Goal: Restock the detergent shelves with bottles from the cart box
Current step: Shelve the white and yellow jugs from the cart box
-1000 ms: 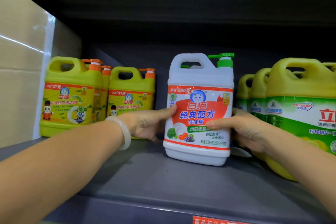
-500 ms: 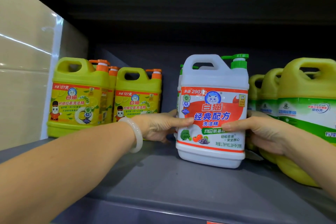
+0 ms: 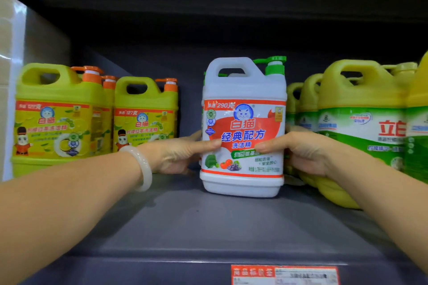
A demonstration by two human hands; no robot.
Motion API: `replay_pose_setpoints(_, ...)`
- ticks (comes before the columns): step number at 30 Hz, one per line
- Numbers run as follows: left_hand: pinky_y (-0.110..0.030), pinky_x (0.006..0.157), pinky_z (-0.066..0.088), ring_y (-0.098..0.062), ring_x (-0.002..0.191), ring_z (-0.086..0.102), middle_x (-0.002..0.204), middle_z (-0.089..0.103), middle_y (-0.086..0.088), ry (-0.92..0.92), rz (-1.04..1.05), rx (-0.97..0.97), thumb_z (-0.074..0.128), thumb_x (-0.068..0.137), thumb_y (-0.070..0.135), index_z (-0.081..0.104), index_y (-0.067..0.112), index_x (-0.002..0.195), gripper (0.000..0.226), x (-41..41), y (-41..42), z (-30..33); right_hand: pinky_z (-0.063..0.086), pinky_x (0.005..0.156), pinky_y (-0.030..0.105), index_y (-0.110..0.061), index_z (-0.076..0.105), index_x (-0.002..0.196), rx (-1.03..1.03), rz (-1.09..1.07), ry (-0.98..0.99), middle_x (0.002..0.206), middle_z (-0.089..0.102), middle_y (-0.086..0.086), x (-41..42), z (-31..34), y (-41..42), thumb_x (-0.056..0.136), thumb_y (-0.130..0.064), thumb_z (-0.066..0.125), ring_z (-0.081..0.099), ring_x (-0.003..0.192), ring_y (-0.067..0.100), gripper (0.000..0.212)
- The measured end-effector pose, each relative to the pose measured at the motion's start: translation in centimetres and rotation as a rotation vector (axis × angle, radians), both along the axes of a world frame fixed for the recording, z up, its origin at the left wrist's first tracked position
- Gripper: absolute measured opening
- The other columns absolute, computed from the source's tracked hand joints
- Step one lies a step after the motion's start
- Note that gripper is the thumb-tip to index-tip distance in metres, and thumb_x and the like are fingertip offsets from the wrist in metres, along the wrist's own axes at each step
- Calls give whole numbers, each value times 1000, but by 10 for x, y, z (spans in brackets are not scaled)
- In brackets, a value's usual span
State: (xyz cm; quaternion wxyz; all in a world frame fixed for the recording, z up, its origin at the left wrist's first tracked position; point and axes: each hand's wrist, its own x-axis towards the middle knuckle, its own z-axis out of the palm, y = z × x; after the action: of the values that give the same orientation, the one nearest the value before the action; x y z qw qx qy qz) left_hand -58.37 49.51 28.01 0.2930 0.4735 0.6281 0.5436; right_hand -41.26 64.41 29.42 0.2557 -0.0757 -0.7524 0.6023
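Note:
A white detergent jug (image 3: 243,90) with a green pump and a red-and-white label stands upright on the grey shelf (image 3: 196,222). My left hand (image 3: 178,155) grips its left side, thumb lying across the label. My right hand (image 3: 298,152) grips its right side, thumb on the front too. Another white jug stands right behind it, almost wholly hidden.
Yellow-green jugs with orange pumps (image 3: 60,113) stand at the left, next to a pale side wall (image 3: 9,90). Yellow jugs with green labels (image 3: 361,122) crowd the right. A red price tag (image 3: 284,274) sits on the shelf's front lip. The upper shelf hangs dark above.
The view has shifted slightly, so the jug sits a bit lower and closer in frame. Both hands have stayed on its sides; the jug remains upright on the shelf.

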Motion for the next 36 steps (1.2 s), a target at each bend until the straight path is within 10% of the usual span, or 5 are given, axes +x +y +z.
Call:
replay_pose_setpoints(15, -38, 76, 49, -19, 98, 67, 101, 75, 1, -16, 75, 20, 93, 10, 48, 54, 32, 118, 117, 6, 2, 1, 55, 82, 38, -13, 63, 108, 26, -6, -8, 104, 73, 9, 5, 1, 5, 70, 5, 74, 69, 95, 24, 44)
replay_pose_setpoints(23, -28, 75, 56, -8, 84, 70, 90, 76, 8, 140, 118, -118, 74, 77, 14, 62, 24, 104, 32, 41, -11, 6, 57, 78, 36, -12, 63, 107, 55, 38, -60, 102, 72, 9, 11, 7, 0, 77, 7, 68, 69, 92, 21, 36)
replay_pose_setpoints(30, -37, 91, 52, -20, 103, 63, 119, 63, -2, 244, 362, -245, 78, 76, 25, 42, 16, 135, 69, 50, -30, 4, 51, 91, 37, -7, 58, 120, 294, -323, -62, 118, 66, 10, 18, -2, -13, 78, -13, 75, 64, 100, 23, 47)
replay_pose_setpoints(36, -42, 104, 42, -21, 120, 52, 131, 57, 0, 259, 351, -301, 70, 84, 20, 43, 17, 136, 59, 81, -52, 3, 45, 100, 37, -6, 53, 129, 567, -519, -207, 129, 59, 11, 19, -2, -32, 89, -25, 64, 57, 117, 27, 46)
